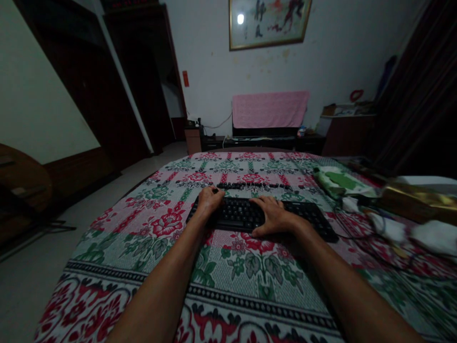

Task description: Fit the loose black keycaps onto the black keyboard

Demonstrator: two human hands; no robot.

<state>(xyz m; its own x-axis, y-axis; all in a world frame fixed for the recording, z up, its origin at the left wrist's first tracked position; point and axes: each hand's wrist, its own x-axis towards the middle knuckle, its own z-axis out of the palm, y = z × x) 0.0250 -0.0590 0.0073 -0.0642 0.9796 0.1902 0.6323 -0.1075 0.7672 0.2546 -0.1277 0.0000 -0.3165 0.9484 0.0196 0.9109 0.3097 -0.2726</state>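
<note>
Fingers of the left hand (210, 202) curl over the left end of the keyboard (237, 215); whether they grip anything, I cannot tell. The keyboard lies on the cloth-covered bench (221, 259), small black pieces (252, 185) lined up behind it. The right hand (273, 215), fingers spread open, touches its right half. A green-and-white packet (341, 180) lies right of the keyboard.

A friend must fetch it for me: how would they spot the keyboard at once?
Find the floral tablecloth. Around its middle, under the left hand and right hand, lies the long black keyboard. Unlike the small dark pieces lined up beyond, it is one slab of keys.
</note>
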